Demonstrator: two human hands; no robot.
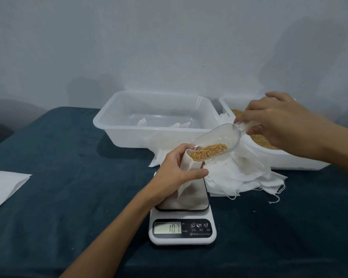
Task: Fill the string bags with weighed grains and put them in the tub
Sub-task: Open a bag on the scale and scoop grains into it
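Your left hand [176, 167] has its fingers [197, 173] curled round the mouth of a white string bag [186, 178], pinching it open; the bag's lower part rests on the steel plate of the scale [182, 219], and how full it is you cannot see. Your right hand [279, 122] pinches the handle of a clear scoop [217, 141], most of that handle hidden under the fingers. The scoop tilts down, its lip at the bag's mouth, with grains [209, 150] lying in its lower end. The display reads something like 107; any decimal mark is too faint to make out. Just right of the scale lies a heap of empty bags [243, 175]. Behind it a clear tub [155, 117] holds a few filled bags, blurred through the wall. The grain tub [285, 159] at right is largely covered by your right arm. A white sheet [2, 187] is cut off at the left edge of the dark surface [68, 177].
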